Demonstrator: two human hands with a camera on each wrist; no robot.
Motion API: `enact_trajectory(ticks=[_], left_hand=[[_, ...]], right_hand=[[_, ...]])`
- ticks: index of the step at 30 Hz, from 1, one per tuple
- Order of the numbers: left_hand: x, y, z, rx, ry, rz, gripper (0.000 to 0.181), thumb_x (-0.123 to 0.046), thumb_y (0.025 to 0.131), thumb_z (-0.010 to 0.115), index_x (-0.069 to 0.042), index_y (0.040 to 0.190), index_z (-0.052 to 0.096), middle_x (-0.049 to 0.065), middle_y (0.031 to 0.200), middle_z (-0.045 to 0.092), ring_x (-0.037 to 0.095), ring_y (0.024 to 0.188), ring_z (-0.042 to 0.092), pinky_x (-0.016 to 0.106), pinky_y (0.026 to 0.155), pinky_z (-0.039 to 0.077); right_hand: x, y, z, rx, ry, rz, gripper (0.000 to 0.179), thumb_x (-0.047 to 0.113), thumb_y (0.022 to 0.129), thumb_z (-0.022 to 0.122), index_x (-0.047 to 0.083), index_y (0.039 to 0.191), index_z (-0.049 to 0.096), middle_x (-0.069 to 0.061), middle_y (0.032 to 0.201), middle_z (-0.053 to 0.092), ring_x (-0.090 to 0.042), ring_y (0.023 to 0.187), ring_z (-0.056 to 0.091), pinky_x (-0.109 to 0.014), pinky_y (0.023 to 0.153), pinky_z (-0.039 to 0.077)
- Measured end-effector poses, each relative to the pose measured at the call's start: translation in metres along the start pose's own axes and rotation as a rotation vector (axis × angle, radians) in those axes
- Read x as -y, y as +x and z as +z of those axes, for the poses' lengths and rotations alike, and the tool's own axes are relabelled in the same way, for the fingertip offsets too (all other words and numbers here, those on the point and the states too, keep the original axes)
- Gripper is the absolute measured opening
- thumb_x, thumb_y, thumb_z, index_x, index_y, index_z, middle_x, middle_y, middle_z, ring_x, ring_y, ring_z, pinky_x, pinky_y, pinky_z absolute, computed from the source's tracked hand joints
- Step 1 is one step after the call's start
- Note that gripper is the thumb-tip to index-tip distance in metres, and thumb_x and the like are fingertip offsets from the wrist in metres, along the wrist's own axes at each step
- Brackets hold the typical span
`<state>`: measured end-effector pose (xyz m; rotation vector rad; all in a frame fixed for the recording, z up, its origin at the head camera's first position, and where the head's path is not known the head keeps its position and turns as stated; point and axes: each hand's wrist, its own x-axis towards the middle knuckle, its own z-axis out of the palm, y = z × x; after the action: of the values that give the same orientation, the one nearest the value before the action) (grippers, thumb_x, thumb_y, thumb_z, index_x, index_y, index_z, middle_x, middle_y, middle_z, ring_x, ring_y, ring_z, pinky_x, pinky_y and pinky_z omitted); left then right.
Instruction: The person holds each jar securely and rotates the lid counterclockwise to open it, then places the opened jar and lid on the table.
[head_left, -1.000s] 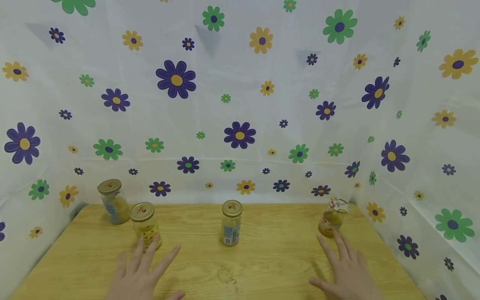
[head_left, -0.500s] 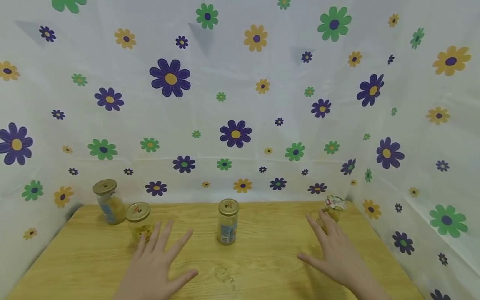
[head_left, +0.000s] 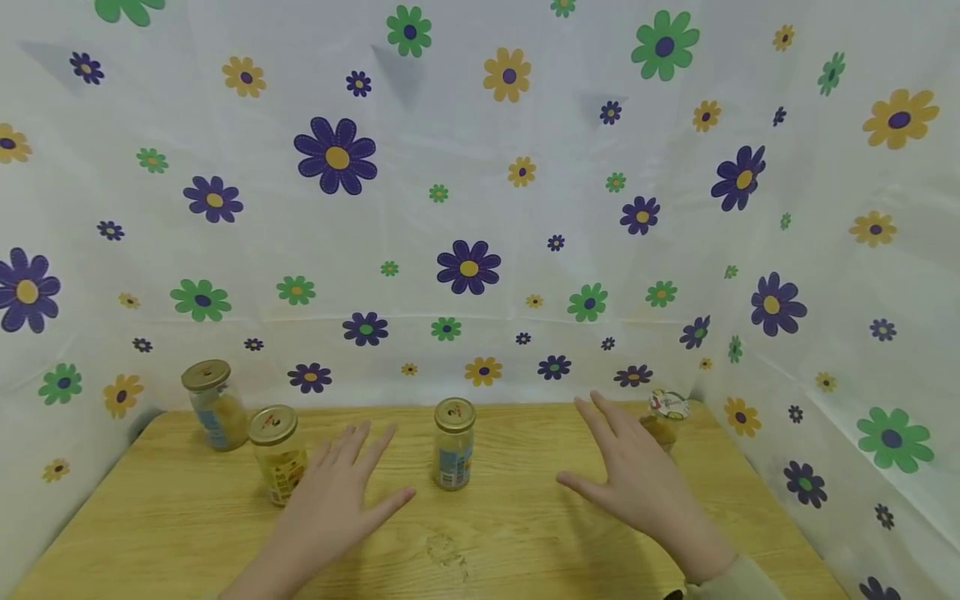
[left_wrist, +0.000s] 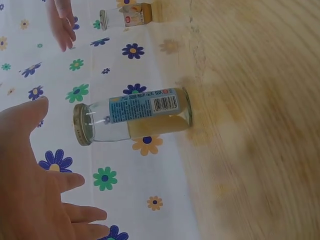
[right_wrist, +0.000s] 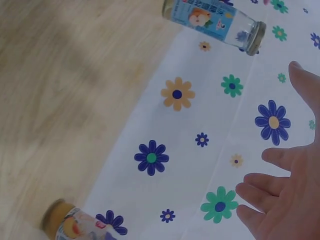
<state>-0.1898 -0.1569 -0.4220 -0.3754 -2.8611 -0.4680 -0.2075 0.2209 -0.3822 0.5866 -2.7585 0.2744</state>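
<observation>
A glass jar with a gold lid and blue label (head_left: 453,450) stands upright mid-table, between the two hands and apart from both. My left hand (head_left: 337,492), fingers spread, hovers to its left and overlaps the edge of a yellow-labelled jar (head_left: 276,454) in the head view. The right hand (head_left: 633,475) is spread as well, in front of and left of a small jar with a white patterned lid (head_left: 663,421), which it partly hides. In the left wrist view the blue-labelled jar (left_wrist: 145,115) shows a barcode and pale contents. Both hands hold nothing.
Another gold-lidded jar (head_left: 216,408) stands at the back left, behind the yellow-labelled one. The wooden table (head_left: 510,533) ends at a white flower-printed cloth (head_left: 420,225) that rises behind it and along both sides.
Both hands have moved forward and inward, toward the middle jar. The right hand has come off to the left of the white-lidded jar. The jars keep their places; the view has shifted slightly.
</observation>
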Motion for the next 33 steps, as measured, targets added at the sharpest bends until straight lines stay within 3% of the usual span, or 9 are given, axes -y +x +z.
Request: enact_trajectory(ticks=[6,12,24,29,33], left_hand=[[-0.002,0.021,0.009,0.045,-0.066,-0.057,0.101,-0.079,0.093,0.058,-0.009,0.164,0.04,0.026,0.164,0.044,0.051,0.148,0.046,0.069,0.118,0.043],[-0.006,0.042,0.017,0.089,-0.166,-0.108,0.103,-0.068,0.091,0.072,0.001,0.161,0.04,0.026,0.164,0.044,0.05,0.148,0.046,0.067,0.119,0.042],[-0.016,0.072,0.042,0.149,-0.356,-0.162,0.101,-0.059,0.088,0.08,0.006,0.156,0.045,0.031,0.156,0.052,0.054,0.141,0.052,0.069,0.114,0.046],[-0.021,0.079,0.052,0.163,-0.512,-0.212,0.095,-0.051,0.087,0.084,0.003,0.156,0.046,0.03,0.157,0.052,0.054,0.144,0.05,0.072,0.115,0.043],[-0.026,0.08,0.06,0.155,-0.581,-0.209,0.094,-0.045,0.085,0.089,0.002,0.155,0.048,0.031,0.153,0.055,0.054,0.143,0.051,0.073,0.115,0.043]], right_hand=[[0.008,0.016,-0.002,-0.032,0.011,-0.046,0.096,0.06,0.094,0.073,0.007,0.164,0.037,-0.024,0.165,0.044,-0.046,0.145,0.051,-0.063,0.116,0.048],[0.018,0.03,-0.005,-0.035,0.011,-0.071,0.093,0.058,0.094,0.074,0.005,0.163,0.04,-0.025,0.162,0.048,-0.045,0.145,0.052,-0.062,0.117,0.047],[0.037,0.05,-0.004,-0.054,0.017,-0.122,0.093,0.061,0.093,0.074,0.002,0.159,0.045,-0.018,0.161,0.052,-0.04,0.146,0.053,-0.055,0.12,0.047],[0.044,0.057,-0.001,-0.048,0.013,-0.141,0.09,0.06,0.094,0.073,0.001,0.157,0.047,-0.018,0.161,0.052,-0.04,0.147,0.052,-0.056,0.123,0.043],[0.052,0.063,-0.002,-0.019,0.017,-0.153,0.088,0.061,0.096,0.071,0.003,0.158,0.047,-0.016,0.162,0.051,-0.038,0.15,0.049,-0.055,0.125,0.041]])
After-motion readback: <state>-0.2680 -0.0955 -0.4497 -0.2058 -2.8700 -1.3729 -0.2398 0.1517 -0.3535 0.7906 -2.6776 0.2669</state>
